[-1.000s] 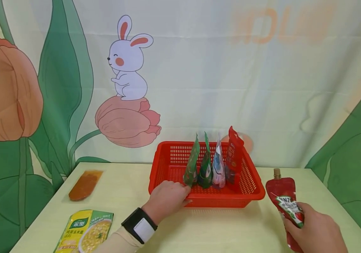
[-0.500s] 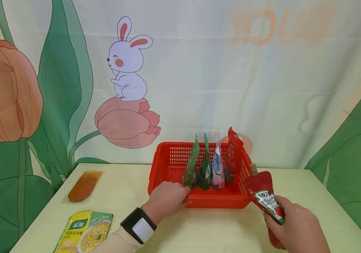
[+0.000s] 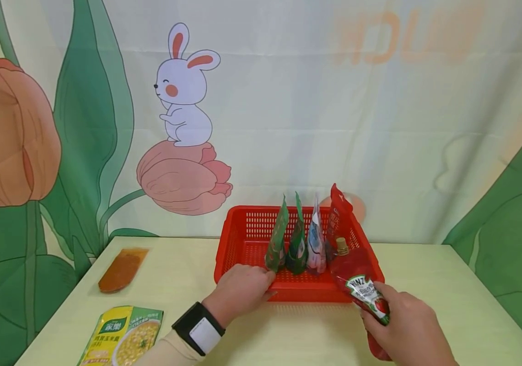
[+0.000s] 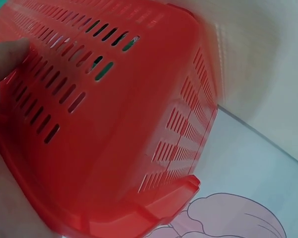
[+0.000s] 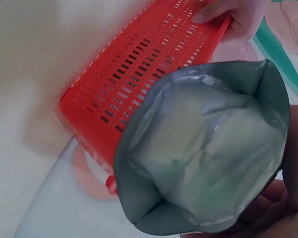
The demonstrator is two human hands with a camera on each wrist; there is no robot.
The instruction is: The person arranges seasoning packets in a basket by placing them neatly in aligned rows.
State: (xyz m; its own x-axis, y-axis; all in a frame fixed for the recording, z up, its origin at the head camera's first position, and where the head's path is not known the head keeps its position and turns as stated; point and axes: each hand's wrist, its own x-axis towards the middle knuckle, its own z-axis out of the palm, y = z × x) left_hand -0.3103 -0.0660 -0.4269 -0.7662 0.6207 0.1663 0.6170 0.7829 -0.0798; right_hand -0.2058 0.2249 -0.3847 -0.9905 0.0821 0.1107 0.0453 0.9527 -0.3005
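In the head view my right hand (image 3: 409, 325) grips a red Heinz ketchup pouch (image 3: 363, 292) with a brown cap, its spout end tilted up and overlapping the right front of the red basket (image 3: 306, 294). The pouch's silvery base (image 5: 208, 148) fills much of the right wrist view. My left hand (image 3: 244, 287) holds the basket's front rim, thumb on the outside of the wall in the left wrist view. Standing in the basket are two green packets, the nearer-left green packet (image 3: 277, 239) among them, a white-and-pink packet (image 3: 316, 244) and a red packet (image 3: 339, 218).
On the left of the table (image 3: 288, 335) lie a yellow-and-green corn soup packet (image 3: 123, 335) and a clear packet with orange-brown contents (image 3: 122, 269). A printed curtain (image 3: 288, 101) hangs directly behind the table.
My right hand has carried the ketchup pouch leftward, from beside the basket to over its right front edge. The left hand and basket have stayed in place.
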